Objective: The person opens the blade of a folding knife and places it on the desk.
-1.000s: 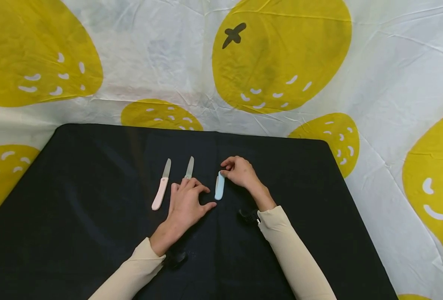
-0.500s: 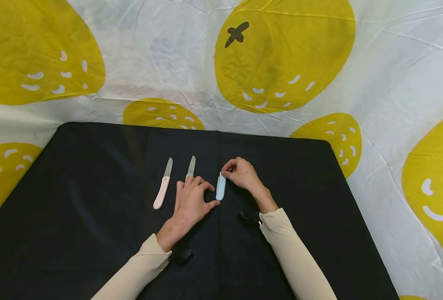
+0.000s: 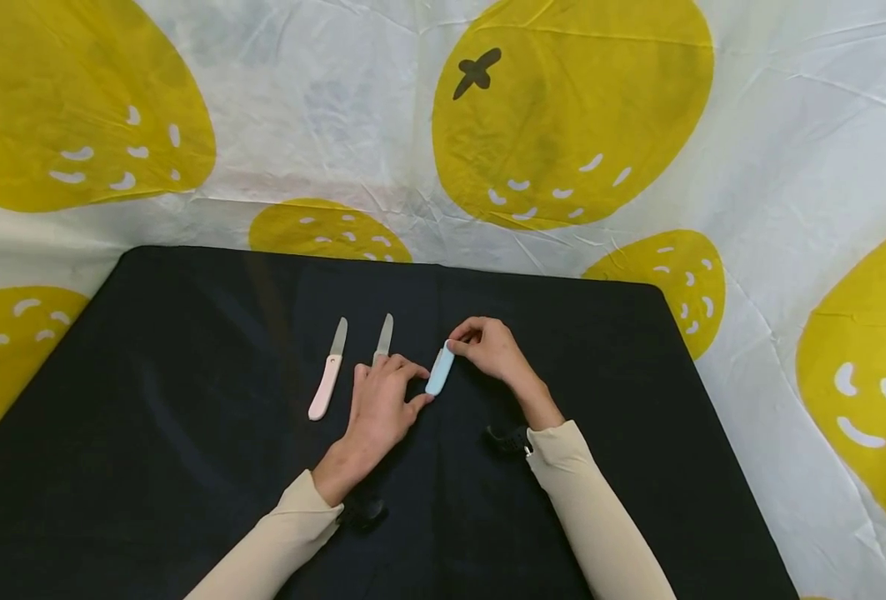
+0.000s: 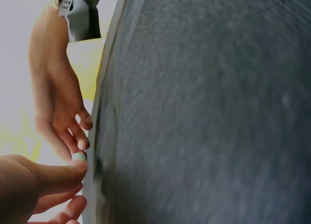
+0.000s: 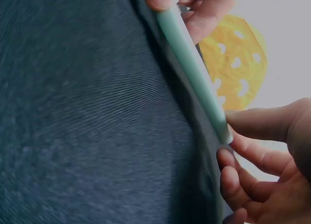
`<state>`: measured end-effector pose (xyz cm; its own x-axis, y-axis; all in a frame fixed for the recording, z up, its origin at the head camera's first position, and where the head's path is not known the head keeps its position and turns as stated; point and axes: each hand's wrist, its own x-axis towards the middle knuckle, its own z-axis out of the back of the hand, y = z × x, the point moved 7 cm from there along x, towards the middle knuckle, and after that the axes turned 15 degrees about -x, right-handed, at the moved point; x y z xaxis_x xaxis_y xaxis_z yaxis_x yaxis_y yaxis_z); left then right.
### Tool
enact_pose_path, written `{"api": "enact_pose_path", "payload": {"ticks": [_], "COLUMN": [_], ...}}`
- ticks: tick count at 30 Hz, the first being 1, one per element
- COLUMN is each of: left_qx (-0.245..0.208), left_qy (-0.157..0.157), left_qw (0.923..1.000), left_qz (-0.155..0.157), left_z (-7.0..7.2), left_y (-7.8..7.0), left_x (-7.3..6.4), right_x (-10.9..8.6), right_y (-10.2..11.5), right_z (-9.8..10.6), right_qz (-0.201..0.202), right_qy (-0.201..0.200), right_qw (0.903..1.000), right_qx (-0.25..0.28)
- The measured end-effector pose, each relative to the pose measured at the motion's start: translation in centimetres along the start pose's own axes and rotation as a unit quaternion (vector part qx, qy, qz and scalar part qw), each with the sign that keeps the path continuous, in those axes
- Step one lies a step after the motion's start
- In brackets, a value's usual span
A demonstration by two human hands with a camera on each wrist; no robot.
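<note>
Remotely, I see a black-covered table [image 3: 615, 367] bearing a pink-handled knife [image 3: 328, 372] and, at its three o'clock, another knife [image 3: 384, 336] (handle hidden from me), both blades pointing between twelve and one.

A yellow-patterned white cloth [image 3: 322, 108] hangs behind the black table [image 3: 443, 475].

The left hand [image 3: 378, 404] is hiding the handle of the middle knife [image 3: 385, 336], and the head view's near edge is cutting off both sleeves [image 3: 600, 508]. In the left wrist view, only a sliver of the blue knife [image 3: 440, 369] is showing, and the black cloth [image 4: 204, 112] is blurring.
</note>
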<state>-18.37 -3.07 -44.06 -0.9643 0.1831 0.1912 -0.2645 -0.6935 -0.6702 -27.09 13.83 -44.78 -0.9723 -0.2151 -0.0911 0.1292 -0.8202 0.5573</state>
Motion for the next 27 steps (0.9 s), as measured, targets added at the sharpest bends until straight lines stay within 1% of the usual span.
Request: {"api": "enact_pose_path", "payload": {"ticks": [4,7,9,11,14,16,18,20,22,24,25,27], "left_qx": [-0.037,-0.074,-0.107,-0.15,-0.219,-0.254,-0.284,-0.303,-0.326,-0.354,-0.371,-0.408], "left_qy": [-0.026,-0.045,-0.054,-0.053,-0.045,-0.041,-0.04,-0.042,-0.046,-0.052,-0.055,-0.062], "left_qw": [0.999,0.9962,0.9927,0.9872,0.9746,0.966,0.9575,0.9512,0.943,0.9318,0.9245,0.9072], "left_qz": [-0.009,-0.007,-0.003,0.004,0.016,0.023,0.031,0.04,0.05,0.063,0.07,0.084], "left_z": [1.2,2.2,2.8,3.2,3.6,3.8,4.0,4.2,4.4,4.6,4.7,4.9], "left_y": [0.1,0.4,0.7,0.9,1.4,1.7,2.1,2.4,2.6,2.9,3.0,3.2], "left_x": [0.1,0.3,0.4,0.5,0.7,0.7,0.8,0.8,0.9,1.0,1.0,1.0], "right_x": [-0.1,-0.2,-0.3,-0.5,-0.6,-0.7,-0.8,-1.0,-1.1,-1.2,-1.2,-1.4], "right_y": [0.1,0.3,0.5,0.8,1.0,1.1,1.4,1.8,2.0,2.2,2.4,2.6], "right_z": [0.6,0.9,1.2,1.4,1.5,1.5,1.5,1.4,1.3,1.1,1.0,0.7], "right_qz": [0.013,0.018,0.018,0.017,0.016,0.018,0.025,0.033,0.041,0.048,0.052,0.06], "right_qy": [-0.014,-0.021,-0.025,-0.028,-0.027,-0.022,-0.017,-0.011,-0.005,0.0,0.004,0.012], "right_qw": [0.9978,0.9927,0.9884,0.9845,0.9804,0.9772,0.9744,0.9715,0.9701,0.9699,0.9697,0.9702], "right_qx": [0.064,0.118,0.149,0.172,0.195,0.21,0.223,0.235,0.239,0.239,0.239,0.235]}}
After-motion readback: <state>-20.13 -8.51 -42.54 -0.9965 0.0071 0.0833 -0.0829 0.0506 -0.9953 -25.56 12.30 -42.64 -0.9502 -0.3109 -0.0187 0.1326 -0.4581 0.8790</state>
